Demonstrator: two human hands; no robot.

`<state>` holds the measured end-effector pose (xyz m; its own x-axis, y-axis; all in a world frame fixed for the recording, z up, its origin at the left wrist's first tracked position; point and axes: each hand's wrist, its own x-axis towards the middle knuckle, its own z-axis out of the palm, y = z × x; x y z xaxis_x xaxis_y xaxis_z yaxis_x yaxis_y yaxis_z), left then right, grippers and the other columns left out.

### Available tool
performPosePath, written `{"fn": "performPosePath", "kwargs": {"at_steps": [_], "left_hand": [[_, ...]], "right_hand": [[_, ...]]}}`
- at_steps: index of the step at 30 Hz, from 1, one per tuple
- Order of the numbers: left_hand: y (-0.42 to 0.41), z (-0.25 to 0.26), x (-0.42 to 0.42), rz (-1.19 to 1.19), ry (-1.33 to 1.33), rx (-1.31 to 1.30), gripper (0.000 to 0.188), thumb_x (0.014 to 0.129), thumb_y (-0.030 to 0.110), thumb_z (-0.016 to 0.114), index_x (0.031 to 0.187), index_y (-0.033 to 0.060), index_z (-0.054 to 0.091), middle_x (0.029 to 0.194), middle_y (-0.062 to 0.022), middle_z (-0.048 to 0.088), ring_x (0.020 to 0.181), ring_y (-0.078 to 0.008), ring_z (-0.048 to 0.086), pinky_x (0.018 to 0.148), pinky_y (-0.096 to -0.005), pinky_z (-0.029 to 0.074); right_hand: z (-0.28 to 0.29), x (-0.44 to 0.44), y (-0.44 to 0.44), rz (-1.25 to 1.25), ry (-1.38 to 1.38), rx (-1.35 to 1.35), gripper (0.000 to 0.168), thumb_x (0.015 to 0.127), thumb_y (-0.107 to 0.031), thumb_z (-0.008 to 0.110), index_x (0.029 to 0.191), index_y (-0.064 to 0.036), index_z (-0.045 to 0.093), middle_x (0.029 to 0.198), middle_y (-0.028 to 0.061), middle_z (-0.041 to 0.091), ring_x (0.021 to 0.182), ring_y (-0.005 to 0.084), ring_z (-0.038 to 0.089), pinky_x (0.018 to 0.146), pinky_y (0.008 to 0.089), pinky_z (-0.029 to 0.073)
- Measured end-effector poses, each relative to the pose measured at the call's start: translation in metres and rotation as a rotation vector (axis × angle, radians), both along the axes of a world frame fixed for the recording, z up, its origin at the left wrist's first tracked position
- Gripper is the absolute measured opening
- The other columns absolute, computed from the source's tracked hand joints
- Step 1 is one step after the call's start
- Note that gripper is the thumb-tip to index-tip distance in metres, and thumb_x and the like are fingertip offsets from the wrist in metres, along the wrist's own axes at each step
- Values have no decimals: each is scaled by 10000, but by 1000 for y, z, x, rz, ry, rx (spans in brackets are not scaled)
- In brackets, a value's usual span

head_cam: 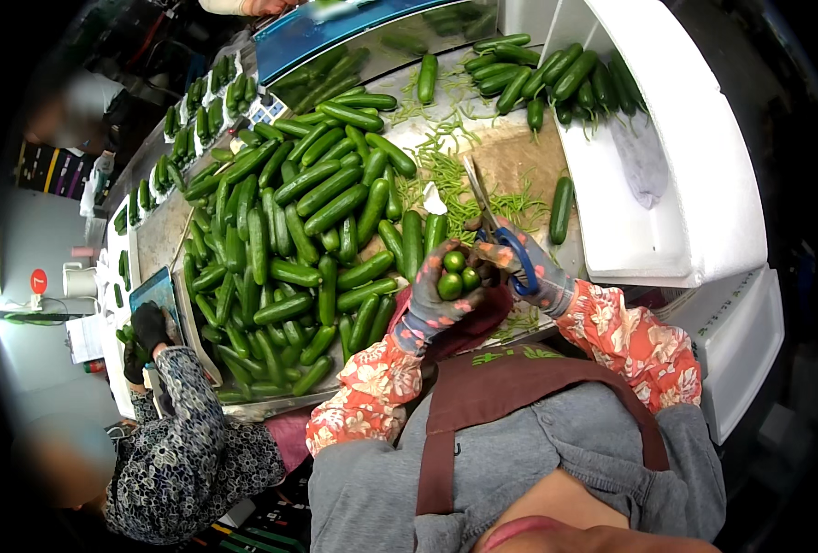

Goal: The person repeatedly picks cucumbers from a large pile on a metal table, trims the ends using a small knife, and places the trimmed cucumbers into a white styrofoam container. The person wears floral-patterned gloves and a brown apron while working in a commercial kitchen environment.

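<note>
My left hand (pixel 443 283), in a grey patterned glove, is wrapped around three green cucumbers (pixel 450 285), their round ends facing up towards me. Close beside it, my right hand (pixel 523 266) has blue-handled scissors (pixel 479 185) in its grip. The blades point away from me and lie close together. Beyond the scissors, cut green stems (pixel 443 173) are scattered over the worktop. A white scrap (pixel 434 198) rests among them. A large heap of cucumbers (pixel 298 235) spreads to the left of my hands. One loose cucumber (pixel 561 210) lies right of the stems.
A white foam box (pixel 664 249) stands at the right, with cucumbers (pixel 575 76) at its far end. Behind the worktop runs a blue-topped metal barrier (pixel 381 52). At the left, a co-worker's gloved hand (pixel 149 325) is over a tray; bundled cucumbers (pixel 205 121) line the far left.
</note>
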<state>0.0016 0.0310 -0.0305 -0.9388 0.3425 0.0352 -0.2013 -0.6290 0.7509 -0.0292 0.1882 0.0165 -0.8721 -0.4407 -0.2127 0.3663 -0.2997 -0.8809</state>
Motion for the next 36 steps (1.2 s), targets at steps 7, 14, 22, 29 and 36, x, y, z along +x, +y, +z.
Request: {"fn": "performPosePath", "kwargs": {"at_steps": [7, 14, 22, 29, 36], "left_hand": [[-27, 34, -47, 405, -594, 684, 382, 753, 342, 537, 989, 49, 472, 918, -142, 531, 875, -299, 510, 790, -484, 405], [-19, 29, -54, 396, -784, 578, 441, 742, 458, 481, 908, 53, 523, 883, -132, 554, 857, -309, 507, 781, -476, 392], [-5, 11, -47, 389, -718, 640, 327, 793, 370, 450, 871, 62, 528, 828, -87, 563, 823, -270, 521, 796, -423, 402], [-4, 5, -47, 398, -726, 623, 327, 805, 362, 441, 927, 67, 515, 885, -78, 559, 834, -257, 521, 794, -424, 400], [0, 0, -50, 386, -715, 672, 388, 784, 411, 456, 922, 53, 510, 849, -79, 556, 830, -275, 517, 790, -453, 395]], "right_hand": [[-55, -5, 35, 96, -14, -424, 394, 782, -158, 485, 1129, -9, 374, 792, 117, 521, 625, 160, 534, 473, 193, 440], [-26, 23, 14, -251, 729, 977, 398, 628, -126, 572, 1009, -41, 496, 862, 144, 523, 788, 289, 516, 655, 338, 421], [-36, 14, 17, -233, 746, 958, 404, 636, -119, 551, 1031, -55, 498, 844, 159, 530, 694, 306, 529, 601, 348, 431], [-28, 17, 19, -231, 900, 1049, 400, 643, -112, 550, 1035, -56, 495, 820, 145, 514, 593, 276, 493, 559, 337, 422], [-63, 21, 17, -314, 284, 459, 354, 658, -109, 566, 1001, -41, 515, 887, 146, 558, 772, 302, 543, 672, 358, 436]]}}
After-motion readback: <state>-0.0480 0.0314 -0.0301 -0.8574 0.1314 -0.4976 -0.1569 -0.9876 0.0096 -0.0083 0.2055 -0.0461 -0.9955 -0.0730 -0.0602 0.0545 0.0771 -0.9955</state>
